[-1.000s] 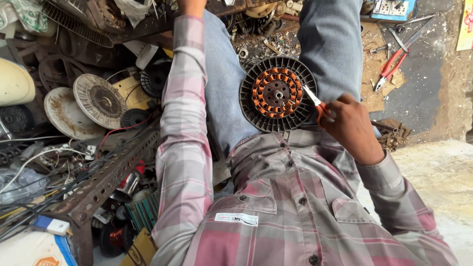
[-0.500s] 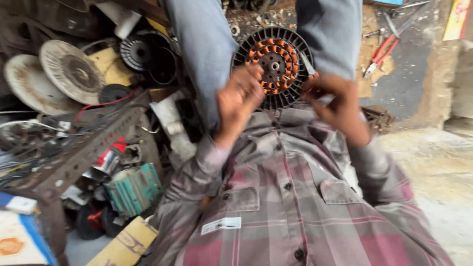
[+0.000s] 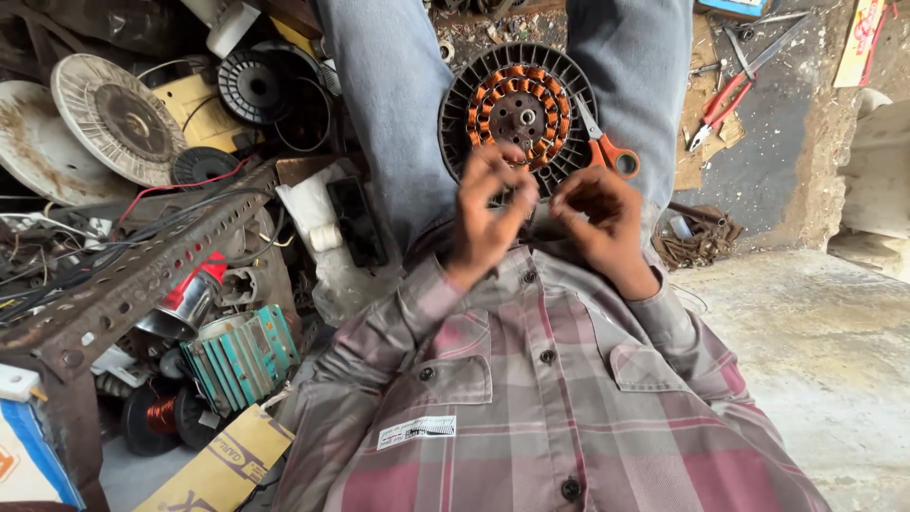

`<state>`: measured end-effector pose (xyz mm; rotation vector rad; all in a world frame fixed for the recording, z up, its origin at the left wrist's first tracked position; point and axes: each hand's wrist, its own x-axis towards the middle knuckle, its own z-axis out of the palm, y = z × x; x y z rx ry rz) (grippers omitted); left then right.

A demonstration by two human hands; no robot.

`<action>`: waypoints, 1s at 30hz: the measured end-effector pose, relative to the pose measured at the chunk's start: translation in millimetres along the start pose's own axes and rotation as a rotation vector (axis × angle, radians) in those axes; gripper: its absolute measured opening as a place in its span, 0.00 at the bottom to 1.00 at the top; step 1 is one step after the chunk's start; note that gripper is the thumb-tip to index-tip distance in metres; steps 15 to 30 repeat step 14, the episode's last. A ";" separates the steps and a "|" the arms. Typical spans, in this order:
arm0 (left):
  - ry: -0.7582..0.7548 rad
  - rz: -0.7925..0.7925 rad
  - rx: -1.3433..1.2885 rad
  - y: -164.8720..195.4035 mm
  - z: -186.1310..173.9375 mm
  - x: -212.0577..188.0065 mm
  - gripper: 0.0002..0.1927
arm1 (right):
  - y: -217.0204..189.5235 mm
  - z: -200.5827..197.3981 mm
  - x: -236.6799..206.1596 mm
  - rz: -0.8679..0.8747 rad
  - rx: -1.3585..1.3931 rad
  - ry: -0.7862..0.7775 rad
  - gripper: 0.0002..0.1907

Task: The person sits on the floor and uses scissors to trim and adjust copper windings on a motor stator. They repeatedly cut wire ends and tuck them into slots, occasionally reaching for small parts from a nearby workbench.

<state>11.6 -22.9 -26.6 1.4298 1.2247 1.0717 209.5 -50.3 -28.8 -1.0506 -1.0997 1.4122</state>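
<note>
- The person sits with knees up in blue jeans (image 3: 389, 104) and a pink and grey checked shirt (image 3: 531, 408), looking down over the chest at the work.
- A rusty slotted metal rail (image 3: 123, 284) runs slantwise on the person's left, with dark cables and a red wire draped over it.
- A pale ribbed disc (image 3: 114, 118) lies among the clutter at upper left, with a black spool (image 3: 251, 85) on a yellow part just beside it.
- The fan motor (image 3: 518, 114), a round black ribbed plate with a ring of copper coils about a metal hub, rests between the knees, just beyond both hands.
- A teal finned motor block (image 3: 242, 356) stands below the rail, next to a shiny metal can with a red top (image 3: 185, 299).
- The left hand (image 3: 488, 213) is raised in front of the motor's lower edge, its fingers (image 3: 512, 213) bent and pinched together; whether they hold a thin wire I cannot tell.
- The right hand (image 3: 602, 223) is close beside it, fingers curled inward toward the left hand; what, if anything, they grip is too small to see.
- Orange-handled scissors (image 3: 607, 147) lie against the motor's right rim, touching the right knee.
- Red-handled pliers (image 3: 720, 104) lie on the floor, well apart to the right.
</note>
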 end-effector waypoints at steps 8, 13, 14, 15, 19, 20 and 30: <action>-0.075 0.274 0.652 -31.5 -18.0 45.2 0.08 | -3.5 -7.4 18.4 0.065 0.142 0.062 0.11; -0.174 0.321 0.721 -24.1 -19.7 46.3 0.14 | 12.0 -12.6 17.9 0.000 0.043 0.046 0.14; -0.190 0.305 0.720 -22.0 -19.0 46.3 0.13 | 16.5 -15.7 16.0 0.000 0.019 0.025 0.13; -0.190 0.305 0.720 -22.0 -19.0 46.3 0.13 | 16.5 -15.7 16.0 0.000 0.019 0.025 0.13; -0.190 0.305 0.720 -22.0 -19.0 46.3 0.13 | 16.5 -15.7 16.0 0.000 0.019 0.025 0.13; -0.190 0.305 0.720 -22.0 -19.0 46.3 0.13 | 16.5 -15.7 16.0 0.000 0.019 0.025 0.13; -0.190 0.305 0.720 -22.0 -19.0 46.3 0.13 | 16.5 -15.7 16.0 0.000 0.019 0.025 0.13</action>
